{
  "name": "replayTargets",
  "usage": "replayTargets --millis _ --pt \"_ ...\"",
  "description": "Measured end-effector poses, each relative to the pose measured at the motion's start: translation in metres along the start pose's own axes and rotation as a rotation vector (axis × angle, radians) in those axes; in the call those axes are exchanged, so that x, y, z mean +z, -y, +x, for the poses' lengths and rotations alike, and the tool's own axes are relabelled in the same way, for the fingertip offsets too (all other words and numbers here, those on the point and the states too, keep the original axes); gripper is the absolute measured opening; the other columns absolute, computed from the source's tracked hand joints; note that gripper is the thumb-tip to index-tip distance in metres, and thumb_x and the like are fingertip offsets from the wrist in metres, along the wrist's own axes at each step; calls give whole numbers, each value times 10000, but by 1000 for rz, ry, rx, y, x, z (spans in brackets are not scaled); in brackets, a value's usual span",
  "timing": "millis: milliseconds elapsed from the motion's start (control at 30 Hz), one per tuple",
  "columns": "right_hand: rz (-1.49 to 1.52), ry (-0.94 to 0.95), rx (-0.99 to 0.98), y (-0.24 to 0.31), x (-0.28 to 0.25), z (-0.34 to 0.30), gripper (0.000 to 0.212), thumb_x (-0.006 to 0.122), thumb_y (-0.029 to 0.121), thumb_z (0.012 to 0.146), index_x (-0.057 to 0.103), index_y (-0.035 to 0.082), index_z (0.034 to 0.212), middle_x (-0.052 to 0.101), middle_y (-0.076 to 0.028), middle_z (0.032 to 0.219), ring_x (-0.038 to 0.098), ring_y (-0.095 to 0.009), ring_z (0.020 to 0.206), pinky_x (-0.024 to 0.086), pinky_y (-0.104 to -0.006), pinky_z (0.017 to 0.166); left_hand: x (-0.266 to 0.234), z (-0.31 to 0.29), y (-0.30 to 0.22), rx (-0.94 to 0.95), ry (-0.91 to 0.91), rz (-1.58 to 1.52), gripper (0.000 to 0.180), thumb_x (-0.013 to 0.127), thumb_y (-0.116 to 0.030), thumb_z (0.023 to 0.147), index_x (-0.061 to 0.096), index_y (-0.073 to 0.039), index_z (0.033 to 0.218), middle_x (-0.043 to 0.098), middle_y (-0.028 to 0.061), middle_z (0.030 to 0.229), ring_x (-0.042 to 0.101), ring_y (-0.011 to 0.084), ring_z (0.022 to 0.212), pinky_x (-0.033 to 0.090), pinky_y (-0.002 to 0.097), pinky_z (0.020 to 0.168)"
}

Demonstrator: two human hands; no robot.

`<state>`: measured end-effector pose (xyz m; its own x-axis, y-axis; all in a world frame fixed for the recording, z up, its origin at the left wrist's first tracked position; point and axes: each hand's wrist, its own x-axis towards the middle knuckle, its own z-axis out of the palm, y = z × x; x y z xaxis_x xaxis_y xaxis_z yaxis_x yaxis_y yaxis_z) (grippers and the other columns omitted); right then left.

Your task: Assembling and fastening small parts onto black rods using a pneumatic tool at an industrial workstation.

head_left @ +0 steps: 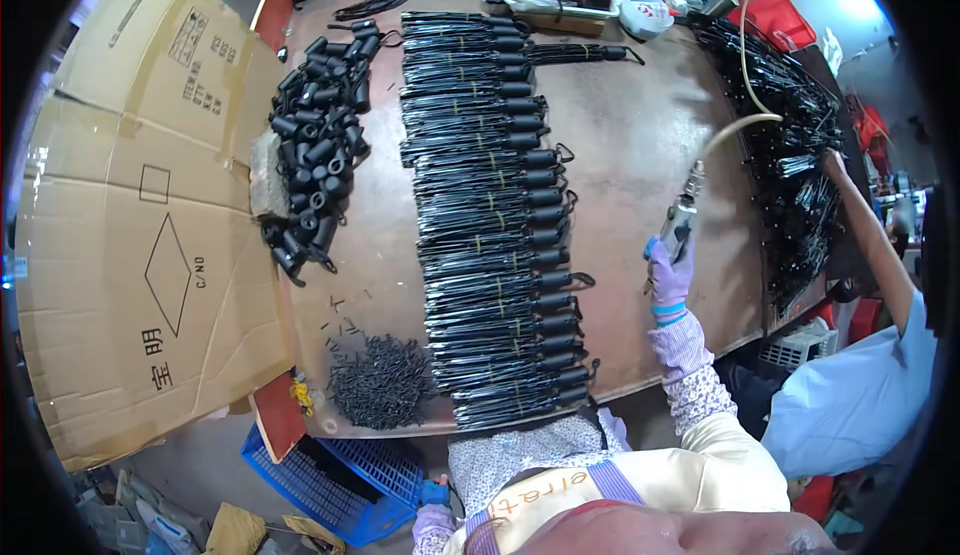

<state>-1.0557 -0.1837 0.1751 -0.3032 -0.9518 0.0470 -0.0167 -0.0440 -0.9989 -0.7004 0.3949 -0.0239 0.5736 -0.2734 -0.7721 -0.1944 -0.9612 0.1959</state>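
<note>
My right hand [668,273], in a purple glove, grips a metal air tool [683,213] held upright above the brown table [640,135]; a yellowish hose [742,75] runs from the tool's top toward the back. My left hand [434,523], also gloved, is low below the table's front edge beside a blue crate [340,480]; whether it holds anything is hidden. A long column of bundled black parts [495,225] tied with thin bands lies just left of the right hand.
A heap of black cylindrical caps [318,145] and a pile of small black screws [380,380] lie at the left. Flattened cardboard [130,235] covers the far left. Another person's arm [870,235] reaches to more black parts [790,155] on the right.
</note>
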Motion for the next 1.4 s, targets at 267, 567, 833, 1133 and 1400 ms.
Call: replayTargets --millis 267,567,833,1133,1400 --pt "582 443 502 98 88 -57 567 553 -2 823 400 4 1369 611 -132 800 602 -239 675 522 -320 634 38 3 -2 -25 89 -108 365 693 -408 782 685 -46 823 691 147 781 634 269 695 519 390 695" --pt "-299 260 112 26 38 -52 473 694 81 777 594 64 1239 634 -5 859 555 -94 728 462 -231 678 -117 -1 -157 236 -552 -953 99 595 -110 871 606 -19 909 603 50 821 541 162 714 494 292 681" --pt "-457 -94 225 -95 -58 -98 492 734 127 712 617 64 1186 695 -5 925 602 -134 739 502 -257 701 -175 -14 -525 1461 -144 -455 187 619 29 792 624 -22 971 632 89 919 574 195 787 482 283 743" --pt "167 -228 660 -90 -55 -171 487 641 -3 753 603 78 1232 609 -23 803 475 -99 524 430 -235 480 -102 58 -828 1787 -364 781 529 765 -294 645 580 -46 1073 542 175 1095 548 338 963 492 418 856" --pt "29 -209 684 -32 -65 -217 574 638 -29 707 573 41 1273 657 -41 969 542 -113 630 475 -244 558 -72 46 -908 1337 -695 1038 669 758 -240 677 492 -54 1263 556 148 1120 587 283 966 525 389 802"
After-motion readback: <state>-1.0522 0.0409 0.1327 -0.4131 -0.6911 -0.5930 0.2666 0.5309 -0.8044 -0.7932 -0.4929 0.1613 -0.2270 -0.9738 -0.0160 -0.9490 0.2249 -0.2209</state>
